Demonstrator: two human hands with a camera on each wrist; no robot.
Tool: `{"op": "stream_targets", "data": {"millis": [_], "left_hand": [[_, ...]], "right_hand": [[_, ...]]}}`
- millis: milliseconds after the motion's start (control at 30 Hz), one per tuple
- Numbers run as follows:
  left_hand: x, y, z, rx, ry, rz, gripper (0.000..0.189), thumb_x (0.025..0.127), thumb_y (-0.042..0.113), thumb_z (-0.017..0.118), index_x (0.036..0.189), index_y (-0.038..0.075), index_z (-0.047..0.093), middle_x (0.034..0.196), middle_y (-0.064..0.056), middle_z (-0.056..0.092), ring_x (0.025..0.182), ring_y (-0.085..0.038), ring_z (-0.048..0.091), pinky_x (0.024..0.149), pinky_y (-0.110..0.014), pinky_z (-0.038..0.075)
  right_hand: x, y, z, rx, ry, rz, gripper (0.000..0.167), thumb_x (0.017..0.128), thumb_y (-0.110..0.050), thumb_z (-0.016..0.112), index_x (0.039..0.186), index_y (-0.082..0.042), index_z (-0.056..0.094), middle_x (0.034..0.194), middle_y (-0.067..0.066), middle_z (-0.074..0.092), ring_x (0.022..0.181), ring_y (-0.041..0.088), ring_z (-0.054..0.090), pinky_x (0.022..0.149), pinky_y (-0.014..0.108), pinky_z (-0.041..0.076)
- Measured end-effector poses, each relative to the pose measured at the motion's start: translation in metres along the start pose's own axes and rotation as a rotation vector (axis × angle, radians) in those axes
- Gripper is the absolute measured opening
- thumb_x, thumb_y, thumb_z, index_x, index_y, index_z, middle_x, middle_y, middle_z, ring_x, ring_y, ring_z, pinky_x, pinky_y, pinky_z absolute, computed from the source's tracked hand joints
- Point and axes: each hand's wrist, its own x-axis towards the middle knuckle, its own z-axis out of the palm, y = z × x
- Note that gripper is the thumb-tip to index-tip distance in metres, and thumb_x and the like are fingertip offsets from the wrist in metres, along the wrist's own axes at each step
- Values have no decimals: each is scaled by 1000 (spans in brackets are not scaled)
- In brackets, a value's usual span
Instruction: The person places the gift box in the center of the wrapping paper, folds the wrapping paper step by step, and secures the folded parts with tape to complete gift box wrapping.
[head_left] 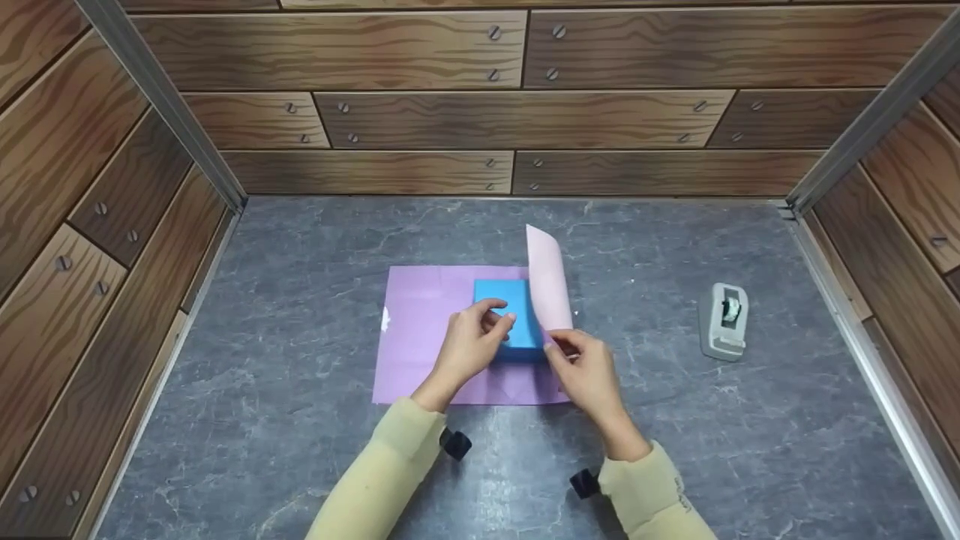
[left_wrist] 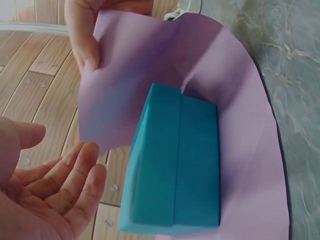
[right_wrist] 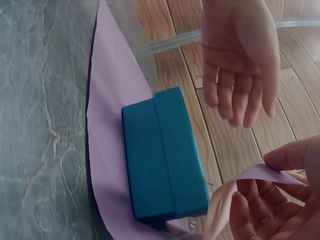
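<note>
A blue lidded box (head_left: 497,292) rests on a sheet of purple paper (head_left: 420,330) laid on the floor. The sheet's right side is lifted and curls up beside the box, showing its pale pink back (head_left: 550,279). My right hand (head_left: 592,371) pinches the near corner of that raised side between thumb and fingers, as the right wrist view shows closely. My left hand (head_left: 472,341) hovers over the box, its fingers loosely bent and holding nothing. In the left wrist view the left fingers (left_wrist: 75,185) are near the paper's lifted edge, left of the box (left_wrist: 175,165).
A grey tape dispenser (head_left: 724,322) with a roll in it stands to the right on the dark marbled surface (head_left: 300,300). Wood-patterned panels (head_left: 420,120) wall the back and sides, with metal strips (head_left: 862,375) along the edges. A white torn patch (head_left: 385,319) marks the paper's left edge.
</note>
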Motion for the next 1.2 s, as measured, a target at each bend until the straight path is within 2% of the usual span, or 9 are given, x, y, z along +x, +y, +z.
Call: {"op": "stream_targets", "data": {"millis": [100, 267, 433, 567, 700, 900, 1067, 1200], "left_hand": [[4, 1, 4, 3, 11, -23, 36, 97, 21, 64, 120, -7, 62, 82, -6, 72, 70, -25, 71, 58, -28, 55], [8, 0, 8, 15, 38, -62, 36, 95, 21, 65, 120, -5, 64, 78, -6, 73, 68, -23, 71, 56, -27, 53], [13, -3, 9, 42, 69, -54, 33, 94, 20, 67, 116, -4, 67, 76, -7, 72, 64, -18, 69, 56, -26, 53], [15, -5, 8, 93, 109, -37, 26, 89, 11, 69, 110, -4, 69, 74, -3, 71, 62, -10, 64, 58, -25, 53], [17, -8, 6, 145, 155, -32, 23, 86, 5, 68, 107, -3, 71, 74, -2, 70, 61, -8, 61, 58, -24, 52], [15, -13, 1, 202, 168, -53, 26, 87, 4, 64, 112, -4, 69, 74, -1, 68, 56, -7, 59, 56, -24, 52], [13, -15, -1, 259, 154, -76, 29, 89, 4, 62, 117, -4, 67, 76, -1, 68, 55, -6, 58, 55, -24, 52], [11, -18, -1, 322, 162, -67, 28, 90, 6, 63, 116, -2, 68, 75, 0, 68, 54, -6, 57, 54, -24, 50]], "right_hand": [[0, -2, 4, -15, -8, -37, 14, 87, 0, 68, 99, 2, 74, 87, 8, 70, 73, 19, 66, 63, 26, 54], [-1, -5, 9, -28, -33, -89, 13, 87, 0, 69, 99, 2, 74, 87, 7, 71, 74, 18, 66, 64, 30, 55], [-3, -6, 13, -56, -71, -126, 14, 87, 0, 69, 101, 2, 74, 86, 5, 70, 76, 16, 65, 66, 29, 55], [-4, -8, 15, -57, -95, -112, 14, 88, -6, 72, 101, 0, 75, 83, 2, 67, 75, 14, 63, 66, 27, 54], [-2, -10, 13, -50, -67, -86, 18, 90, -16, 73, 99, -1, 75, 82, 2, 66, 73, 15, 62, 65, 27, 53], [12, -2, 5, -96, 1, -69, 14, 90, -12, 71, 98, -1, 75, 85, 4, 67, 77, 17, 63, 64, 29, 52], [28, 15, 2, -181, 7, -58, 17, 90, -9, 69, 103, 0, 74, 94, 9, 64, 88, 24, 62, 67, 33, 52], [39, 28, 2, -213, -56, -21, 24, 92, -12, 67, 113, -1, 71, 108, 13, 60, 98, 28, 59, 73, 39, 52]]}}
